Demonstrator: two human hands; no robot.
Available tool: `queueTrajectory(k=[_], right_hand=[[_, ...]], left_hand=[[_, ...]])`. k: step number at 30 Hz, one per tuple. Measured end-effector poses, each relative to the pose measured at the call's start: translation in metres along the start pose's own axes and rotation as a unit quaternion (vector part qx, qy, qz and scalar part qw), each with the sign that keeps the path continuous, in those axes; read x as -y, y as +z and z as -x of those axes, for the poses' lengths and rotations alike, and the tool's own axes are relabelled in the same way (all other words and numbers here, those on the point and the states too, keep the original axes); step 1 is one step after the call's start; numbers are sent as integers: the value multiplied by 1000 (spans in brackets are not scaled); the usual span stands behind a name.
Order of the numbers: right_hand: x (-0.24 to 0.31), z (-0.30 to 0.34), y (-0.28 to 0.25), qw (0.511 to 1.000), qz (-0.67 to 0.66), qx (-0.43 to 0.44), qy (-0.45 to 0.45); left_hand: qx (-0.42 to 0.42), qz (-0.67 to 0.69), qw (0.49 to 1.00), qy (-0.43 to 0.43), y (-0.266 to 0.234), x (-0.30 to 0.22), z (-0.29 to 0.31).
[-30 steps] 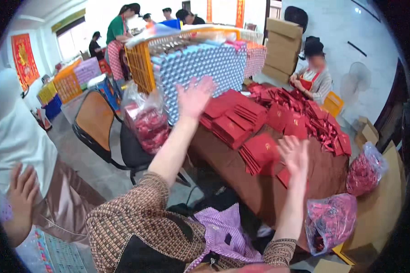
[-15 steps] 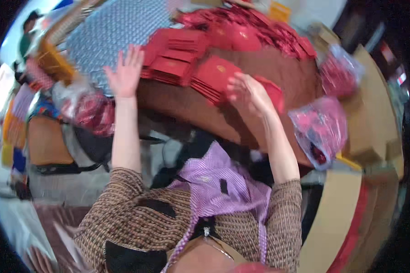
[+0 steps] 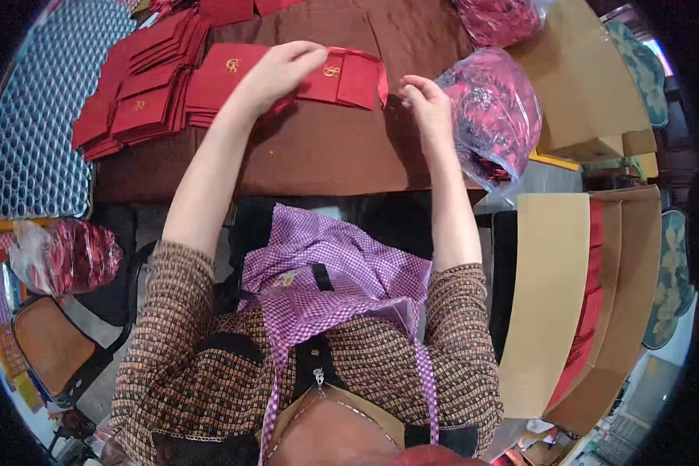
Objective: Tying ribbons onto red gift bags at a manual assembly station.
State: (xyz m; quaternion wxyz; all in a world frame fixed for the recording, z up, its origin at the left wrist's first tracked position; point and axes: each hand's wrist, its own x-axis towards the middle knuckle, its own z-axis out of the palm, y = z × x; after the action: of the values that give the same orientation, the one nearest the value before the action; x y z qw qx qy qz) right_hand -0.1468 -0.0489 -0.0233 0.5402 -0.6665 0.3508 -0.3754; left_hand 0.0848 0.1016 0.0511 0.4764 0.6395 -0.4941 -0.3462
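A flat red gift bag [image 3: 353,81] with a gold emblem lies on the brown-covered table, a shiny red ribbon along its right end. My left hand [image 3: 291,71] rests at its left part, fingers bent over its upper edge, and hides some of it. Just right of the ribbon is my right hand [image 3: 429,107], thumb and fingers drawn together; whether they hold anything does not show. Left of my left hand sits a pile of similar red pieces [image 3: 221,70], with more stacks [image 3: 144,101] beside it.
A clear plastic bag of shiny red things [image 3: 497,116] stands right of my right hand, with another bag [image 3: 501,19] beyond. An open cardboard box [image 3: 547,311] holds red pieces at the right. Blue bubble-patterned sheeting [image 3: 43,116] lies at the left, above a chair [image 3: 54,338].
The view has shifted right and steadied. My hands, raised and apart before, have come down to the table, the left one onto the red bag, the right one with fingers drawn in.
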Motion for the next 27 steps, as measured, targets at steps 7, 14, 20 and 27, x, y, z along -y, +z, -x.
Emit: queueTrajectory(k=[7,14,20,27], right_hand=[[-23,-20,26,940,284,-78,-170],[-42,-24,36,855,456,-92,-228],[-2,-6,34,941,260,-47,-211],[76,49,31,954,187,88,-217]], left_hand=[[-80,-420,899,-93,12,50,-113],[-75,-440,874,-191,54,44,-74],[-179,-232,948,-125,47,78,-56],[-2,-287,956,54,33,8,3]])
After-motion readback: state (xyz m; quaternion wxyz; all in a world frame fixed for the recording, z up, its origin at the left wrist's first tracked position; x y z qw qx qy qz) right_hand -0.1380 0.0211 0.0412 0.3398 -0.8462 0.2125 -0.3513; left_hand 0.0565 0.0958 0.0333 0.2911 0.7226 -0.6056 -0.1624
